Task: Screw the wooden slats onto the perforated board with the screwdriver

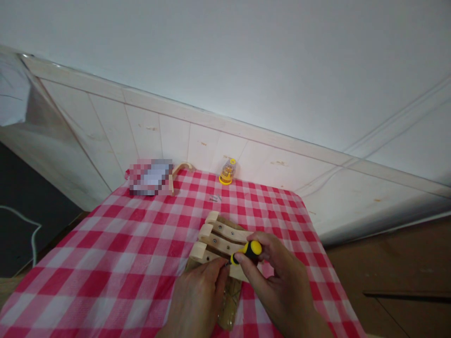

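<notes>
Your right hand [287, 281] has its fingers closed round the stubby yellow-and-black screwdriver [252, 249], gripping the handle; the shaft slants down left to the third hook. Your left hand [197, 295] lies over that hook and the board, thumb and index right by the screwdriver tip; can't tell whether those fingers pinch a screw, tip's hidden.

Brown flat wooden board [230, 300] sits out on the table [123, 263], which has a red-and-white checked cloth, well apart from the far edge and nearer the right edge than the left. Three curved pale-wood hooks [222, 231] lie side by side across the board. Two far hooks show two dark screw heads each; the third, nearest you, shows one, rest is under your hands.

Near the far edge, about mid-width: clear tapered container with yellow base and cap [228, 172]. Just in front of it, a few small grey loose screws [214, 198]. Toward the far left corner: separate curved pale-wood hook [171, 185], beside a pixelated item [150, 178], can't make out. White plank panelling [176, 136] stands behind the far edge.
</notes>
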The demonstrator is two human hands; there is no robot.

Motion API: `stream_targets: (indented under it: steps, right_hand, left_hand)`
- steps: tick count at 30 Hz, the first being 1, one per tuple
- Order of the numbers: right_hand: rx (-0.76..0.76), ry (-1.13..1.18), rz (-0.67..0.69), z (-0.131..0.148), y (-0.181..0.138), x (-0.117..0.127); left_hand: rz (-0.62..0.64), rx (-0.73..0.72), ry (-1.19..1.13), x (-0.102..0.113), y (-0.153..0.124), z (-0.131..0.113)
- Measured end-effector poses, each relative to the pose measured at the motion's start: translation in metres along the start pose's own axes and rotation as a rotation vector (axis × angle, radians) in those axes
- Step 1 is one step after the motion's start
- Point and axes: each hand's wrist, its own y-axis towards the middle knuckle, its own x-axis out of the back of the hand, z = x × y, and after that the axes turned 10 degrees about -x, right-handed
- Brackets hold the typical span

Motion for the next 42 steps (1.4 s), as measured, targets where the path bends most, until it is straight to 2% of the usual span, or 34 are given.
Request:
stream_targets:
  steps: [9, 13, 16, 22, 27, 42]
  right_hand:
    - [-0.036, 0.110, -0.053, -0.001, -0.003, -0.009]
    - [0.018, 0.074, -0.097, -0.002, -0.002, -0.012]
    - [0.093, 0.035, -0.042, -0.001, -0.001, -0.008]
    - [0.131, -0.024, 0.057, 0.005, -0.006, 0.006]
    - [0.118, -0.024, 0.088, 0.004, -0.009, 0.008]
    - [0.003, -0.015, 0.053, 0.004, -0.010, 0.001]
  left_hand:
    - [0.039, 0.002, 0.001, 0.000, 0.001, 0.001]
    - [0.040, 0.005, 0.002, 0.000, 0.002, 0.001]
    - [0.042, 0.005, -0.001, 0.000, 0.002, 0.000]
    - [0.032, 0.020, -0.017, 0.000, 0.001, 0.000]
    - [0.052, 0.014, -0.022, 0.000, 0.000, 0.002]
    - [0.065, 0.063, -0.018, 0.000, 0.001, 0.000]
